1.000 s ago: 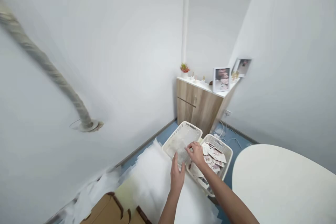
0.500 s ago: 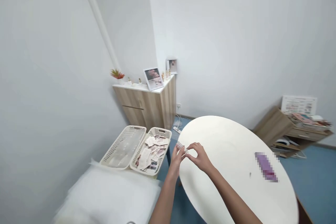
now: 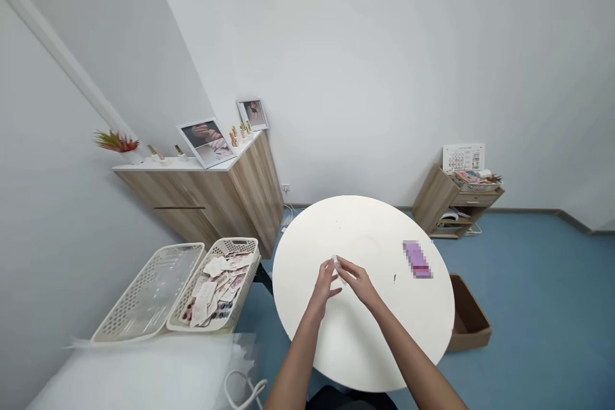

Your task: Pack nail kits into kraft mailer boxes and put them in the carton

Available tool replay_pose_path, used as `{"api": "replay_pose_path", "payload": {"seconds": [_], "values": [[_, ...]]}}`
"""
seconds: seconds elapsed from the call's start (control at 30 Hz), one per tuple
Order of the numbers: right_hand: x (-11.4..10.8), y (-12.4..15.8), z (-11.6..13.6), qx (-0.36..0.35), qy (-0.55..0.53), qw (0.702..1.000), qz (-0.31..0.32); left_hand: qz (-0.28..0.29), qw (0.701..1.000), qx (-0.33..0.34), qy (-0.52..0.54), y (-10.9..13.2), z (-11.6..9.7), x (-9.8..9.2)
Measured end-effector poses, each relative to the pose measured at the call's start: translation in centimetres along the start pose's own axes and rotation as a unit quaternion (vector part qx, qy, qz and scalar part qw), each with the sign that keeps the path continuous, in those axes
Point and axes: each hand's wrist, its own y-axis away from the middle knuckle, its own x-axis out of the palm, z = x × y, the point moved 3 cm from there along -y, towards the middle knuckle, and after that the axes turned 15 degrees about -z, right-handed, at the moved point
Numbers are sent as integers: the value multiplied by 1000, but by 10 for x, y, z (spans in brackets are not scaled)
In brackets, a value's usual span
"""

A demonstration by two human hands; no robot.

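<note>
Over the round white table [image 3: 307, 237], my left hand [image 3: 321, 287] and my right hand [image 3: 359, 280] meet fingertip to fingertip. Between them is a small clear plastic piece [image 3: 335, 260], pinched from both sides. Its exact kind is too small to make out, and fingers cover part of it. A purple, pixelated flat object [image 3: 417, 259] lies on the table's right side. Left of it is a tiny dark item [image 3: 394, 278].
Two white baskets stand at left: one basket [image 3: 98, 333] with clear plastic packs, the other [image 3: 250, 269] with printed packets. White plastic wrapping [image 3: 139, 371] lies in front. Behind are a wooden cabinet [image 3: 259, 186] and a small shelf unit [image 3: 432, 198]. A brown bin [image 3: 471, 339] sits on the floor.
My view has turned right and downward, so the table appears more central. My hands have come closer together around the clear piece and are over the table.
</note>
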Motion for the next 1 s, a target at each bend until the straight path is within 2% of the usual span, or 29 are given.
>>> {"api": "replay_pose_path", "payload": {"seconds": [0.1, 0.17, 0.4, 0.53, 0.63, 0.73, 0.83, 0.9, 1.0], "values": [[1, 8, -3, -18, -5, 1000, -24, -30, 997, 70, 27, 3, 1, 8], [5, 14, -4, -36, 5, 999, -41, -50, 993, 90, 52, 4, 3, 11], [21, 26, -19, -49, 38, 995, -74, -106, 986, 120, 55, -6, 20, 4], [22, 22, -34, 2, 17, 994, -112, -109, 986, 120, 48, -19, 31, -2], [16, 12, -45, 46, -6, 993, -110, -72, 993, 84, 48, -30, 37, -7], [3, -3, -59, 106, -24, 990, -92, -18, 998, 12, 65, -43, 42, -12], [-14, -17, -76, 156, 1, 983, -94, 13, 994, -58, 96, -58, 53, -18], [-24, -23, -91, 184, 8, 977, -103, -1, 990, -110, 89, -69, 67, -23], [-35, -23, -119, 245, -8, 960, -138, -86, 987, -136, 22, -84, 93, -31]]}}
